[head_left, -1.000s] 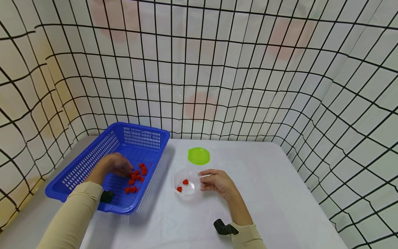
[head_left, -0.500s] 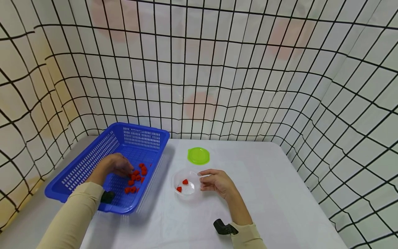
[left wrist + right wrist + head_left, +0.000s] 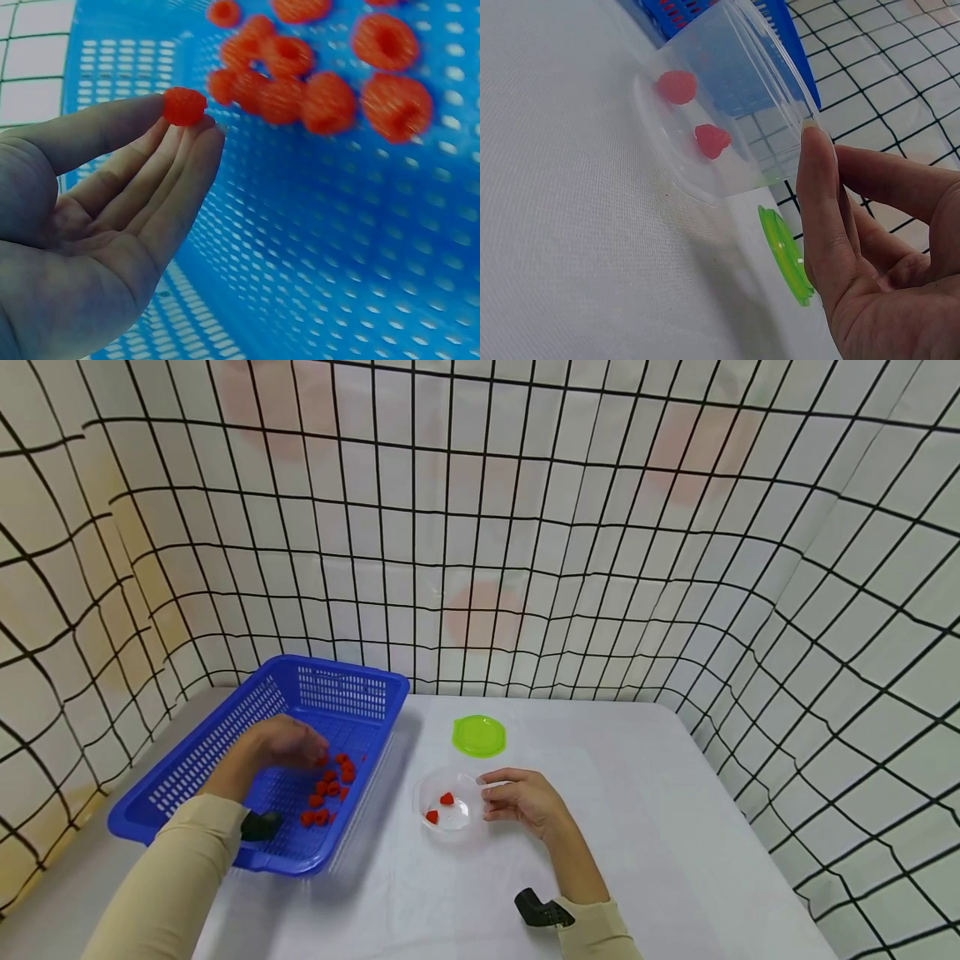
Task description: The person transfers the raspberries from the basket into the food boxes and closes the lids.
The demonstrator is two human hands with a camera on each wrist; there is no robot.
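My left hand is inside the blue plastic basket, above its floor. In the left wrist view its thumb and fingertips pinch one red raspberry. Several more raspberries lie on the basket's bottom just beyond the fingertips. My right hand holds the rim of a clear plastic tub at its right side, thumb and fingers on either side of the wall. Two raspberries lie in the tub, seen through its wall as one raspberry and another raspberry. The tub stands on the table.
A green lid lies flat on the white table behind the tub. Black wire mesh over white sheeting encloses the back and both sides. The basket's tall perforated walls surround the left hand.
My left hand has lifted off the raspberry cluster and risen slightly, now with a raspberry between its fingertips. The right hand and the tub stay in place.
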